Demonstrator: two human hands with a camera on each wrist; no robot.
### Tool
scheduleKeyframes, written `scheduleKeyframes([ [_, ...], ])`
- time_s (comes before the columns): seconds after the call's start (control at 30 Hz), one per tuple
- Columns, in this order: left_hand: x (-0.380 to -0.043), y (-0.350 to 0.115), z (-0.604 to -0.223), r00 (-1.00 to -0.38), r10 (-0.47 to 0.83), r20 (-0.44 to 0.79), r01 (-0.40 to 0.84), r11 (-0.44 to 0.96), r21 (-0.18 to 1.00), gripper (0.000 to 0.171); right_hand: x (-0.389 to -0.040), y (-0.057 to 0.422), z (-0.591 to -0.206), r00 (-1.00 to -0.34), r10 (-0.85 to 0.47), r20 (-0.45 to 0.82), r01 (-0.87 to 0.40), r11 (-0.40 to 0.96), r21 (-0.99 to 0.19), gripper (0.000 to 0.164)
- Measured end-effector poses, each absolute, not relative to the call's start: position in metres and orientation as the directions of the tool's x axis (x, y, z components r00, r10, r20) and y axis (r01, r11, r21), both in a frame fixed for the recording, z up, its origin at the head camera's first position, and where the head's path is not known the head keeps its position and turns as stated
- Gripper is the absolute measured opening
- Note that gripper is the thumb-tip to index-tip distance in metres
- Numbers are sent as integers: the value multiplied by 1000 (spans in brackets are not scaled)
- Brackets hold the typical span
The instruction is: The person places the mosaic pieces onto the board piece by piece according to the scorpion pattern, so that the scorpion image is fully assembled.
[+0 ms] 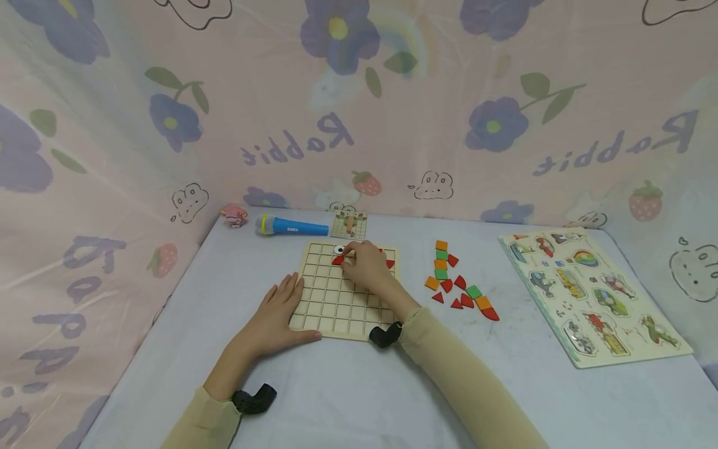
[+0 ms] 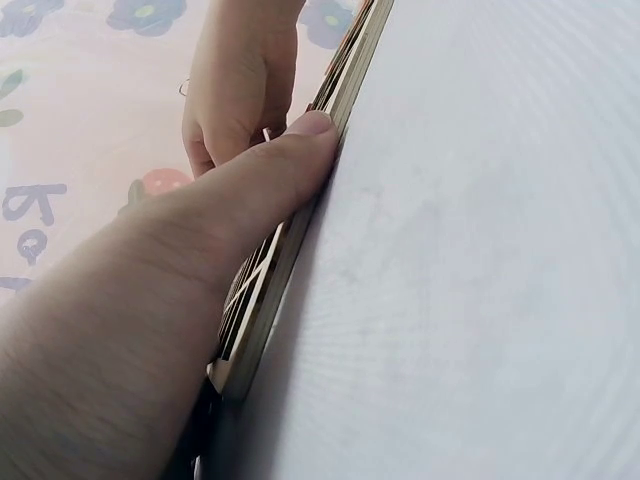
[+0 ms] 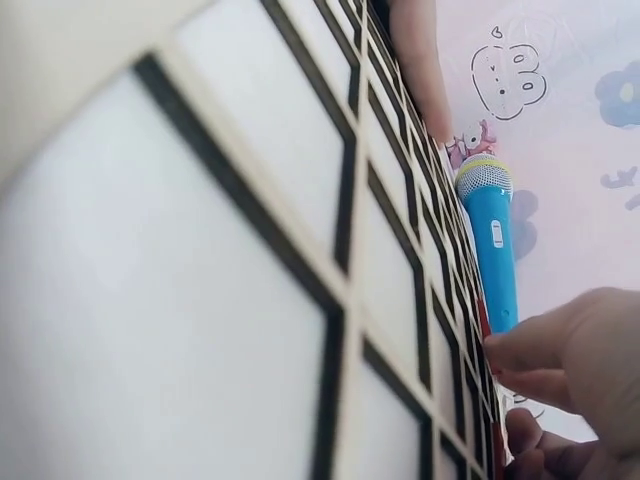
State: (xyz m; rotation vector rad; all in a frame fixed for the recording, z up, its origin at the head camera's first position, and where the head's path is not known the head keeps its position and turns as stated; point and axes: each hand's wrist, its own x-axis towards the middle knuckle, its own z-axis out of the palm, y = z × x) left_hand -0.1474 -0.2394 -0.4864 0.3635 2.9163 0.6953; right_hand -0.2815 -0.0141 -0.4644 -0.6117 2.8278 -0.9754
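Observation:
A wooden grid board (image 1: pixel 331 308) lies on the table. My left hand (image 1: pixel 273 317) rests at its left side with fingers extended, its thumb along the near edge. Over the far rows, my right hand (image 1: pixel 367 267) bends its fingers and pinches a small thin tile (image 2: pixel 267 133), mostly hidden by the fingers. Beside those fingertips on the board are a round black-and-white eye piece (image 1: pixel 339 249) and a red piece (image 1: pixel 338 260). Another red piece (image 1: pixel 389 264) shows right of the hand. In the right wrist view, the fingertips are close to the board's surface.
Several loose red, green and orange tiles (image 1: pixel 441 264) lie right of the board. Behind it are a pattern card (image 1: pixel 349 224), a blue toy microphone (image 1: pixel 297 227) and a pink figurine (image 1: pixel 234 216). A picture puzzle board (image 1: pixel 566 299) lies far right. Printed cloth (image 1: pixel 392 125) walls the table.

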Motion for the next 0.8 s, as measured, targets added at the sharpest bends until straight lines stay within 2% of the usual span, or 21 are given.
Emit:
scheduleKeyframes([
  [0.17,-147,-240,-486,-965,254,-61,200,868,455,130,-282,-16,-464,-900,-429,70,-395,740,-544,27],
  [0.53,-147,-241,-487,-966,253,-54,202,867,456,130,-281,-14,-458,-884,-465,47,-422,752,-507,30],
  [0.67,-147,-241,-487,-966,254,-54,201,863,463,130,-280,-3,-449,-861,-507,45,-449,714,-538,34],
  [0.8,-148,-241,-489,-963,263,-53,210,862,460,129,-282,17,-442,-866,-497,51,-429,690,-583,37],
])
